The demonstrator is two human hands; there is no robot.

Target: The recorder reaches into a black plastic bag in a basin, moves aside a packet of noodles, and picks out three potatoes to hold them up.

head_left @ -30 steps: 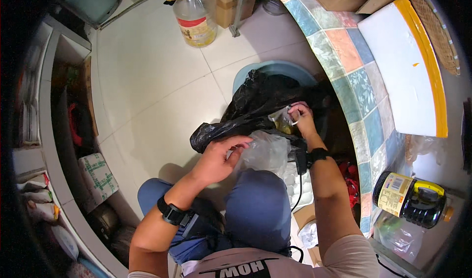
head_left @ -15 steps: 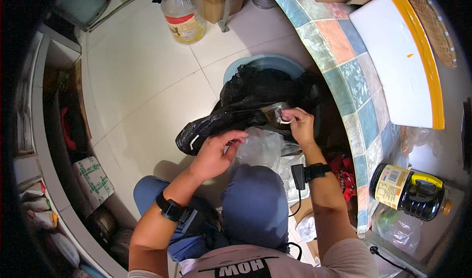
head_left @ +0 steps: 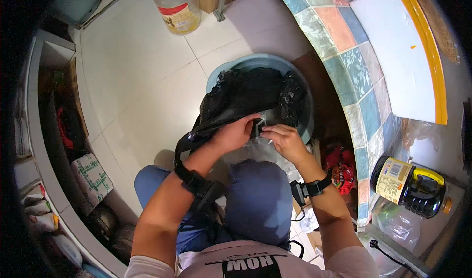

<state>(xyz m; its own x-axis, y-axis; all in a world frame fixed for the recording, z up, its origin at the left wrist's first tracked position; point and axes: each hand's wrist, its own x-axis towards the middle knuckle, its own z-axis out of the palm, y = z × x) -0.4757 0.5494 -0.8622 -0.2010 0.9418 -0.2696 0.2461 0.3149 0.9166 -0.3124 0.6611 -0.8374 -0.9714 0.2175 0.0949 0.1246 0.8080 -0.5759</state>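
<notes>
My left hand (head_left: pixel 232 135) and my right hand (head_left: pixel 287 142) meet just above my knees, fingertips almost touching. Between them is a clear plastic bag (head_left: pixel 260 119), pinched by the fingers of both hands; its lower part and what it holds are hard to make out. Just beyond my hands a large crumpled black plastic bag (head_left: pixel 243 91) lies in a blue-grey basin (head_left: pixel 308 101) on the floor. One end of the black bag hangs out over the near left rim and runs beneath my left forearm.
To the right stands a counter edge covered in patchwork tile pattern (head_left: pixel 359 76), with a white foam box (head_left: pixel 398 46) and a dark bottle (head_left: pixel 408 187) lying on its side. A big oil jug (head_left: pixel 177 12) stands on the floor ahead. Open shelving (head_left: pixel 59 125) lines the left.
My left hand has moved forward and right to the clear bag, its fingers now closed on it. My right hand has come slightly left and down. More of the basin shows.
</notes>
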